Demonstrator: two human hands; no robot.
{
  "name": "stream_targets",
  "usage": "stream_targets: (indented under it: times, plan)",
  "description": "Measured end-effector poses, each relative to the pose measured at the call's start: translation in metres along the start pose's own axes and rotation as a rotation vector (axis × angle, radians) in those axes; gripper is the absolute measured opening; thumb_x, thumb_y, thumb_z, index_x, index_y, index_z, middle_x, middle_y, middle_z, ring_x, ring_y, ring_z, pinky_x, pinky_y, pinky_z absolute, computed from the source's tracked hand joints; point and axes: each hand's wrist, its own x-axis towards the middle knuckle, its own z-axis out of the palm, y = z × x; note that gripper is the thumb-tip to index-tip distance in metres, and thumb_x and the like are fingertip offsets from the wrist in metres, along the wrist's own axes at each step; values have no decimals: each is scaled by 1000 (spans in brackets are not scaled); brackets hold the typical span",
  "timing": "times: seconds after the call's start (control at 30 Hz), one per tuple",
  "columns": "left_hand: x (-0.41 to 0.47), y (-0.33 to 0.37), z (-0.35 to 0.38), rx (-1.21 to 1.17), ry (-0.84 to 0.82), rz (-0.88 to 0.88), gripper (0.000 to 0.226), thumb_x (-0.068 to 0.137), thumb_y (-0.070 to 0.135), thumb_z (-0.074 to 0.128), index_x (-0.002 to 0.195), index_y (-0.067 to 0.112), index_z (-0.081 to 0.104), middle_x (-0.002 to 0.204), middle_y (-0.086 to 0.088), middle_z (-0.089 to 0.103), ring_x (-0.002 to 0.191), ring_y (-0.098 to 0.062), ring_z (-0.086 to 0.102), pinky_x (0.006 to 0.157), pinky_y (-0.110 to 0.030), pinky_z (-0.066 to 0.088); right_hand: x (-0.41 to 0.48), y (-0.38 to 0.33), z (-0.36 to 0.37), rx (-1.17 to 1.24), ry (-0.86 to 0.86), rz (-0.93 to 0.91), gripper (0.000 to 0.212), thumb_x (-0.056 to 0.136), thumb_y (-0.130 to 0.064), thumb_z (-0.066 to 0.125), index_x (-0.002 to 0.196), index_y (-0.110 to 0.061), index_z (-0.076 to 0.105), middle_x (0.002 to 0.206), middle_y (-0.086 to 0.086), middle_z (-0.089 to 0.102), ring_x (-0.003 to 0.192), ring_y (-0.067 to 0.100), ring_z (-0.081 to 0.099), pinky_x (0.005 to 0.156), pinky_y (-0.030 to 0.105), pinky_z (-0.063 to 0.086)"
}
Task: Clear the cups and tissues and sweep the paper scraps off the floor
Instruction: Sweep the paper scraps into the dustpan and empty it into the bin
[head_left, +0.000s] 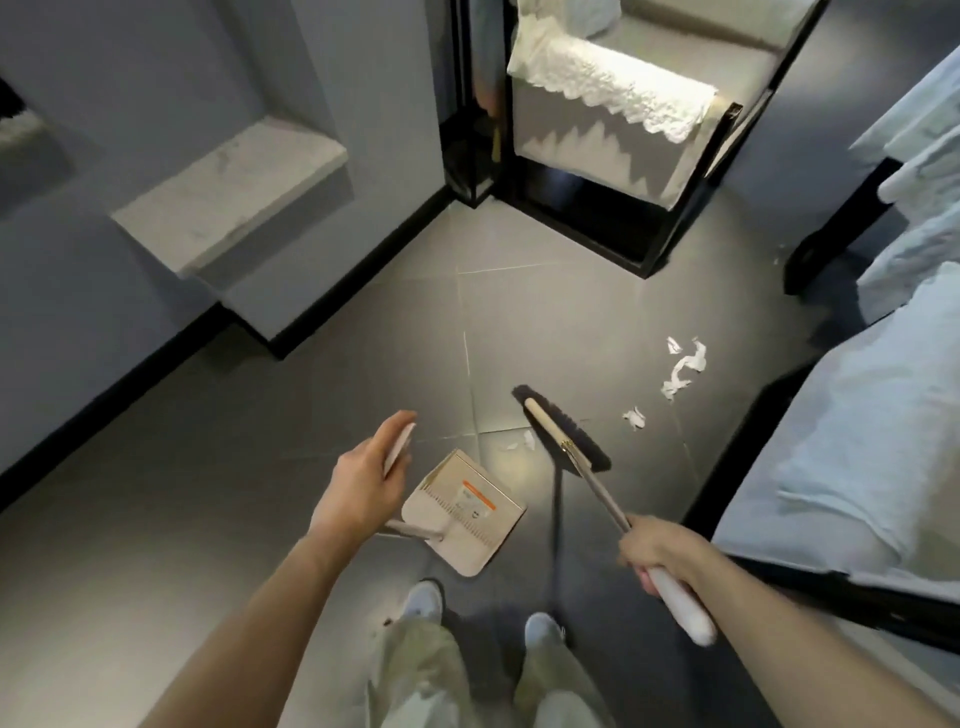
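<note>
The right grip (660, 558), a bare hand, was clamped around the long handle of the broom (561, 431), low down near its white end. That angled the dark bristle head out ahead onto the grey tile floor (260, 415). The head sat between the dustpan (462, 512) and the main cluster of paper scraps (681, 366), which lay further out to the right, near the bed (857, 441). A smaller scrap (635, 417) lay just beyond the bristles, and another bit (527, 440) lay right at the pan side of the head.

The left grip (363, 488) was closed around the white top of the dustpan's upright handle. The pan was propped on the floor in front of the person's shoes, probably so that the broom could draw litter back toward it.

Judging by this, sweeping was barely under way, since most scraps were still loose and well apart from the pan. No cups were in view. The next stroke would likely need to reach past the far cluster and pull inward.
</note>
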Motion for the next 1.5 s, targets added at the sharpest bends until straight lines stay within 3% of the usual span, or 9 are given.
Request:
stream_targets:
  times: [0.2, 0.37, 0.5, 0.7, 0.83, 1.03, 1.23, 1.37, 1.5]
  plan:
    - [58, 6, -4, -27, -130, 122, 43, 94, 14, 49, 132, 33, 40, 108, -5, 60, 90, -25, 59, 82, -37, 50, -25, -54, 20, 50, -80, -51, 50, 78, -2, 57, 126, -13, 48, 69, 5, 58, 49, 12, 56, 46, 23, 46]
    - [76, 6, -9, -66, -176, 155, 43, 93, 15, 50, 131, 34, 42, 111, -10, 63, 95, -29, 58, 85, -35, 45, -56, -76, 16, 433, -334, 17, 62, 85, 8, 45, 138, -25, 40, 40, -2, 39, 32, 7, 34, 37, 15, 32]
    - [92, 3, -22, -77, -238, 213, 42, 94, 16, 50, 128, 38, 41, 105, -7, 63, 77, -16, 59, 72, -28, 45, -76, -69, 9, 534, -246, 30, 65, 82, 8, 47, 136, -29, 43, 44, 0, 41, 34, 8, 34, 37, 15, 33]
    - [133, 34, -16, -69, -312, 284, 43, 95, 16, 49, 131, 39, 41, 119, -9, 60, 93, -21, 55, 83, -29, 41, -67, -44, -26, 650, -40, 1, 63, 78, 6, 50, 131, -27, 45, 39, 2, 45, 33, 11, 37, 38, 17, 36]
    - [168, 75, 3, -42, -358, 363, 46, 96, 14, 49, 136, 34, 39, 136, -6, 52, 116, -30, 54, 98, -39, 41, -47, -21, -62, 617, 125, -3, 54, 69, 0, 52, 121, -13, 53, 48, 10, 52, 42, 21, 47, 47, 26, 41]
    - [237, 134, 54, 58, -457, 478, 46, 95, 12, 51, 137, 27, 40, 137, -4, 52, 112, -31, 56, 96, -38, 43, 12, 9, -147, 601, 335, 90, 44, 74, 4, 45, 116, -8, 53, 63, 16, 56, 49, 26, 52, 48, 28, 45]
    - [300, 191, 104, 155, -580, 524, 48, 95, 18, 51, 138, 35, 36, 132, -1, 55, 103, -23, 58, 89, -29, 42, 73, 43, -257, 554, 331, 185, 44, 76, 6, 47, 118, 1, 54, 80, 18, 55, 70, 30, 54, 63, 33, 46]
    - [324, 209, 120, 111, -517, 503, 47, 95, 17, 52, 136, 34, 39, 130, -1, 56, 98, -19, 59, 87, -30, 46, 102, 57, -299, 473, 258, 225, 45, 80, 3, 49, 124, 3, 52, 91, 20, 58, 78, 31, 57, 69, 34, 48]
    - [334, 226, 134, 79, -505, 486, 46, 95, 19, 51, 137, 35, 38, 128, -2, 57, 102, -22, 58, 90, -35, 46, 108, 57, -304, 383, 131, 229, 54, 83, 3, 47, 136, -2, 40, 83, 14, 54, 68, 24, 54, 57, 29, 46]
